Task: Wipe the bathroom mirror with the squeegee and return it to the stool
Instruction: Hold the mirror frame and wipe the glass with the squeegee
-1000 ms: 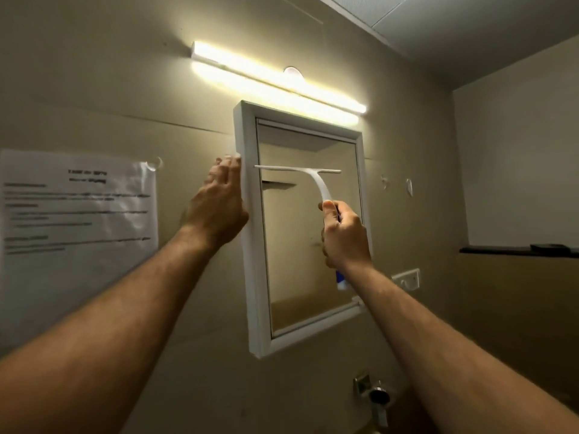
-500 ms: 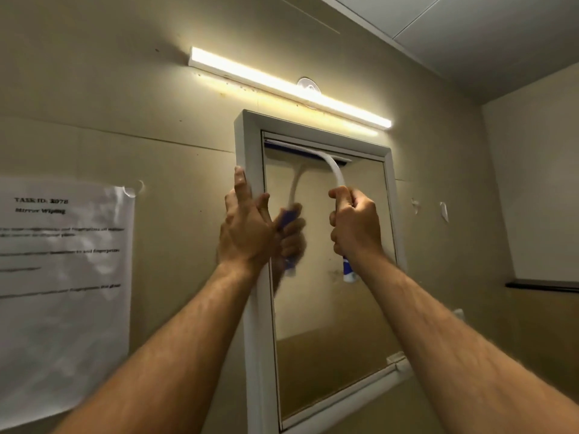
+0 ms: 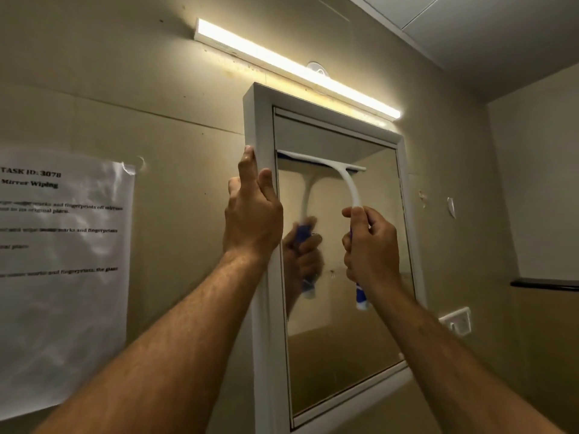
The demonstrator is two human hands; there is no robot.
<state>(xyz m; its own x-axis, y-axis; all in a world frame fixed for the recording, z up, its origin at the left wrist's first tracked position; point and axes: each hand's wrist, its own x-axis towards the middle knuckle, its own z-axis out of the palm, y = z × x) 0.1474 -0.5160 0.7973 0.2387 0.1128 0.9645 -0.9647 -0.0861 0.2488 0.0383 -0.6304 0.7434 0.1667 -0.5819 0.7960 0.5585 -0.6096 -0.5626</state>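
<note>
Head view: mirror point(image 3: 344, 308) filled centre frame, white frame running 12 to 6 o'clock. Light bar point(image 3: 294, 70) sat above at 12; taped task sheet point(image 3: 62, 261) on the wall at 9. Left hand point(image 3: 252, 219) was curled loosely over the frame's left edge, fingers gripping it, bracing. Right hand point(image 3: 369, 249) was closed tight round the blue handle of the squeegee point(image 3: 322, 166), blade pressed flat on the glass near the top, at 12 from that hand. Stool not in view. Risk, as a judgement: uneven pressure could tilt the blade, leaving streaks; pulling hard might shift the mirror if the brace slipped.
</note>
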